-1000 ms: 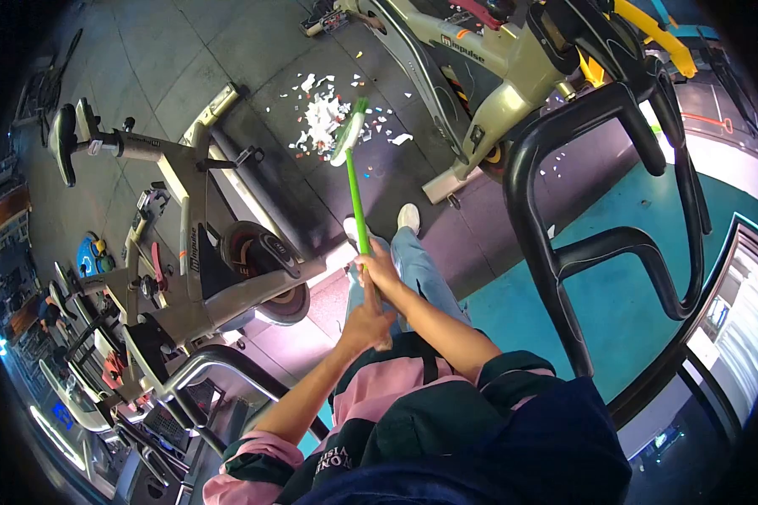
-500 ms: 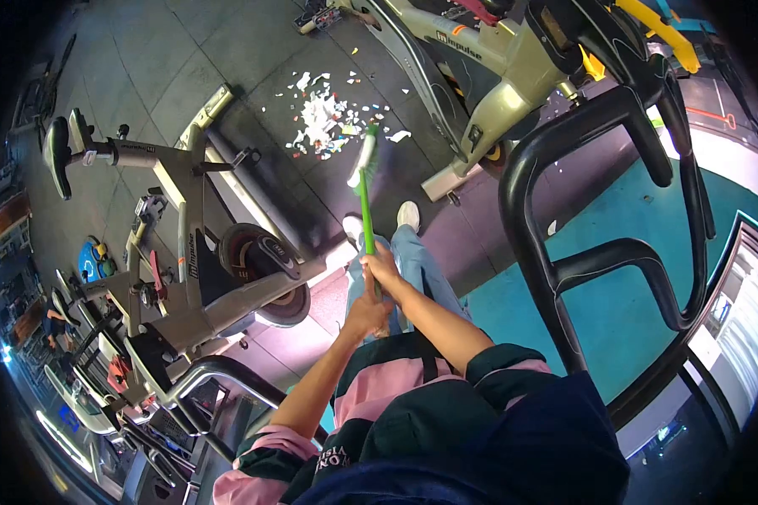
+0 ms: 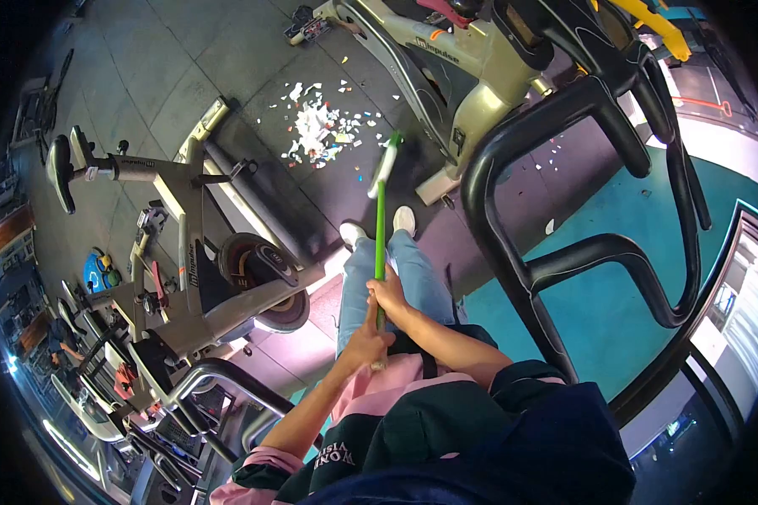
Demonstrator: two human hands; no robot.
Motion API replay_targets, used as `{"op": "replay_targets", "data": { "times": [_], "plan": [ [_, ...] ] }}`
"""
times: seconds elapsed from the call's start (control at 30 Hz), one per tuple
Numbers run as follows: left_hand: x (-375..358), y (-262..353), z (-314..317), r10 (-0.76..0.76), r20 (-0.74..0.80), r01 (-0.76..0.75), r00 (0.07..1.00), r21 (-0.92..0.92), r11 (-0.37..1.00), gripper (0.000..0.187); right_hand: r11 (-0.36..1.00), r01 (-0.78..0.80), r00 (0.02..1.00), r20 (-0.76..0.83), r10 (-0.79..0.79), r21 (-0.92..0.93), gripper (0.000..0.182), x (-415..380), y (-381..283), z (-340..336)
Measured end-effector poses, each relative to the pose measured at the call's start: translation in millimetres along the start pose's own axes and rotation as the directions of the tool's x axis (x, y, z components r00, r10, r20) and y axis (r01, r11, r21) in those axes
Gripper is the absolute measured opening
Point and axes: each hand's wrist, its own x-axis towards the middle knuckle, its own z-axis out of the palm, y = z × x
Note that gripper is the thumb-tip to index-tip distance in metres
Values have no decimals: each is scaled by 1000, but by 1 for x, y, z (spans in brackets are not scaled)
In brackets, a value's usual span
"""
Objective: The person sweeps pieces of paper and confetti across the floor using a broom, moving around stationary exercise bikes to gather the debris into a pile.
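Note:
Both hands grip the green handle of a broom (image 3: 381,227). My right hand (image 3: 387,295) wraps the handle higher up, nearer the broom head. Just below it, close to my waist, my left hand (image 3: 368,343) is closed around the end of the handle. The white and green broom head is ahead of my shoes, to the right of a heap of white scraps (image 3: 316,130) mixed with small coloured bits. A gap of dark floor lies between head and heap, and loose crumbs are scattered around it.
Exercise bikes stand on both sides: one bike (image 3: 177,194) at left, another bike (image 3: 480,109) at upper right. Black handlebars (image 3: 556,109) reach close on my right. Small scraps (image 3: 550,226) lie near the blue-green flooring (image 3: 615,311).
The broom head has moved right, away from the heap's edge. Both hands have drawn back toward my body, still holding the handle.

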Motion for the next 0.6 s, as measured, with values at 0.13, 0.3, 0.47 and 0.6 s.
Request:
{"op": "replay_targets", "data": {
  "times": [0.13,0.3,0.47,0.6],
  "plan": [
    [35,8,0,-31,-5,31,1000,53,998,92,994,-84,992,105,76,71,31,42,9,-11],
    [39,21,14,-43,-164,37,986,-40,999,89,1000,-19,982,189,15,21,52,57,-2,-7],
    [1,28,18,64,-229,-67,971,-6,998,90,999,32,981,194,-30,-4,65,13,-29,-1],
    [-5,21,4,88,-152,-90,984,-5,996,92,999,37,997,67,-35,-22,61,1,-33,5]
  ]
}}
